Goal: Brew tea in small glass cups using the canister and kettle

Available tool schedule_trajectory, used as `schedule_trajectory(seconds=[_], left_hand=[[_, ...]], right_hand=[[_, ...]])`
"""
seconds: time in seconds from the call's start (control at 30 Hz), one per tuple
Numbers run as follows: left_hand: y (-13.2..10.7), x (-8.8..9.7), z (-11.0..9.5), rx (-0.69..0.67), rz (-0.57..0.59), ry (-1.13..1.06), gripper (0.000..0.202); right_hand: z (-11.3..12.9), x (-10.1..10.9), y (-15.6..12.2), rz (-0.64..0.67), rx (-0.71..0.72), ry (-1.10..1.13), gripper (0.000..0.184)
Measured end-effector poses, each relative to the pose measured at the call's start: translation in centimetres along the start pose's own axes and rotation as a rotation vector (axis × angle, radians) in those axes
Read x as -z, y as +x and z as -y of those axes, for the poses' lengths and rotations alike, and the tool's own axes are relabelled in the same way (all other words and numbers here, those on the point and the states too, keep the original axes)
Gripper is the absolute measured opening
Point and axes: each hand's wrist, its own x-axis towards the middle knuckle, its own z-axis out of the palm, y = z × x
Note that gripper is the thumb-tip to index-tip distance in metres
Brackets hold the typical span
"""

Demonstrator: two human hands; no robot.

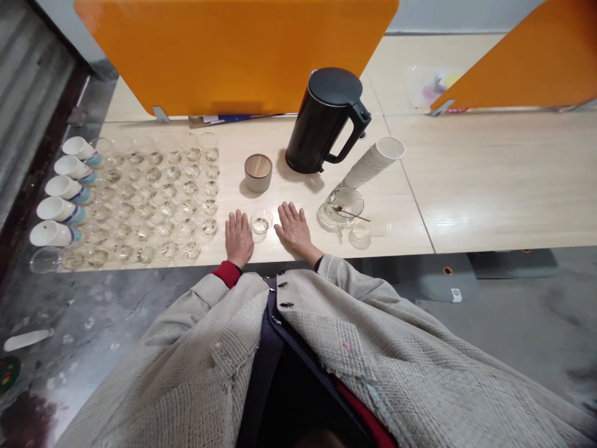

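- Left hand (pixel 239 237) lies flat on the table (pixel 489 180), grip released.
- Right hand (pixel 293 229) lies flat too, fingers spread, holding nothing.
- Small glass cup (pixel 260 222) stands between them.

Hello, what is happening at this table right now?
A person rests both hands flat on the table, holding nothing. The left hand and right hand lie on either side of a small clear cup with a little content inside. To the left, many similar clear cups stand in rows, with white paper cups lying on their sides beside them. Behind are a black kettle, a small round container, a leaning stack of white cups and a glass dish with a spoon.
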Motion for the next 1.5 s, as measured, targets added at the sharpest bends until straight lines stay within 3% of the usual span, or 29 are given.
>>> schedule_trajectory(seconds=[1.5], left_hand=[[0.09, -0.04, -0.19, -0.009, 0.001, 0.064, 0.06]], right_hand=[[-0.22, -0.22, 0.11, -0.017, 0.008, 0.005, 0.068]])
